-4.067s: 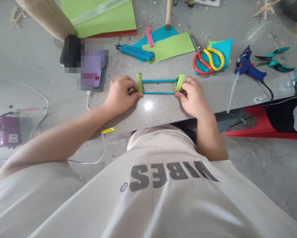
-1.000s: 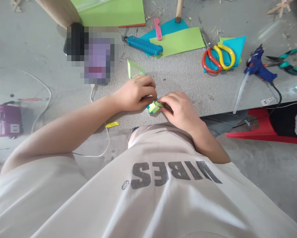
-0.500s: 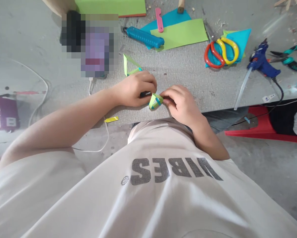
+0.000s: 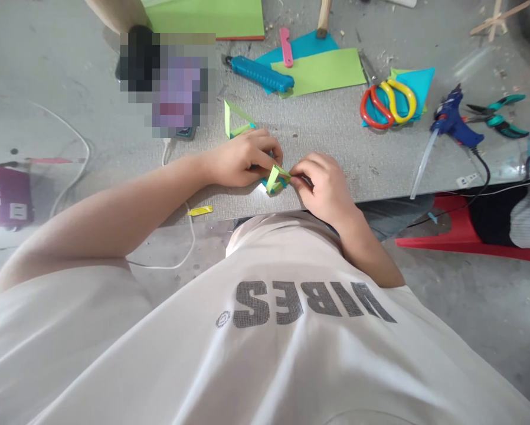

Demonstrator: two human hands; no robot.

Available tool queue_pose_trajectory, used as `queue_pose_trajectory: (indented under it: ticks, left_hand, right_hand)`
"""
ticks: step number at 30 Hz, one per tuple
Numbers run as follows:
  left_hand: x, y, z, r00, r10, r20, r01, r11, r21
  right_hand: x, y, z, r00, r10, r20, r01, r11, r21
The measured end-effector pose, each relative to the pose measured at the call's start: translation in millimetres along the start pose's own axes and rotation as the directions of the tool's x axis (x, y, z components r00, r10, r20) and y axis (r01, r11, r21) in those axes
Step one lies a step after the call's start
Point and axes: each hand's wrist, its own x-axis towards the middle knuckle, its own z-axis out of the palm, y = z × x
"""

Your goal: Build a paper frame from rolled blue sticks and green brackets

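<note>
A small folded piece of green and blue paper (image 4: 275,179) is held between both hands at the table's front edge. My left hand (image 4: 252,158) has its fingers closed on the left side of this piece, and a little blue shows by its fingertips. From the right, my right hand (image 4: 319,180) pinches the piece's edge between thumb and fingers. Just beyond my left hand, a green folded strip frame (image 4: 238,119) with blue ends rests on the table. A white bit, too small to name, shows below my left fingers.
Farther back lie a blue cutter (image 4: 259,73), green paper (image 4: 320,72) and a pink tool (image 4: 286,47). To the right are scissors (image 4: 388,105), a glue gun (image 4: 458,121) and pliers (image 4: 499,115). A phone (image 4: 176,94) with a white cable stands left.
The folded paper piece has turned slightly between my fingers, and my left fingers have shifted a little. The whole view has moved slightly, showing more of the table's far side.
</note>
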Motion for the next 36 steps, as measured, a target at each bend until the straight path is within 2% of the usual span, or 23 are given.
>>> queue_pose_trajectory:
  ticks: [8,11,24,27,29,31,32,33,34,35,36]
  left_hand:
    - [-1.1,4.6,-0.6,0.999,0.053,-0.013,-0.053,0.999,0.012]
    - [-1.7,4.7,-0.6,0.999,0.037,-0.024,-0.036,0.999,0.011]
    - [-2.9,-5.9,4.3,0.999,0.046,-0.018,-0.045,0.998,0.037]
    - [-3.5,-4.6,3.7,0.998,0.063,-0.026,-0.062,0.998,0.03]
    - [-4.2,-3.7,2.4,0.997,0.069,-0.021,-0.068,0.997,0.022]
    - [-4.9,-3.0,1.2,0.998,0.064,-0.016,-0.064,0.998,0.011]
    - [-5.1,-2.7,0.8,0.998,0.059,-0.016,-0.059,0.998,0.004]
    - [-5.2,-2.4,0.6,0.998,0.053,-0.021,-0.053,0.999,-0.003]
    - [-5.2,-2.2,0.5,0.999,0.045,-0.028,-0.045,0.999,-0.012]
    - [-5.0,-2.0,0.7,0.999,0.035,-0.036,-0.036,0.999,-0.022]
    - [-4.8,-1.9,1.0,0.999,0.024,-0.046,-0.025,0.999,-0.031]
  right_hand:
    - [-2.1,1.9,1.5,1.0,0.024,0.012,-0.023,0.999,-0.031]
    - [-1.9,1.2,2.0,0.999,0.033,0.028,-0.031,0.999,-0.042]
    - [-1.8,-4.0,4.5,1.0,0.022,0.0,-0.021,0.994,-0.105]
    - [-10.1,-5.1,-6.6,0.999,0.02,-0.035,-0.024,0.994,-0.106]
    - [-19.2,7.8,-26.8,0.992,0.001,-0.125,-0.011,0.997,-0.08]
    - [-27.8,37.3,-58.7,0.958,-0.005,-0.287,-0.023,0.995,-0.096]
    - [-30.6,57.6,-77.9,0.922,0.013,-0.388,-0.074,0.987,-0.144]
    - [-32.0,80.2,-98.0,0.877,0.071,-0.476,-0.187,0.961,-0.202]
    - [-31.9,103.3,-118.0,0.817,0.175,-0.55,-0.357,0.902,-0.244]
    - [-30.5,125.3,-136.7,0.724,0.304,-0.619,-0.552,0.794,-0.256]
    - [-28.1,144.6,-153.3,0.611,0.411,-0.677,-0.714,0.655,-0.247]
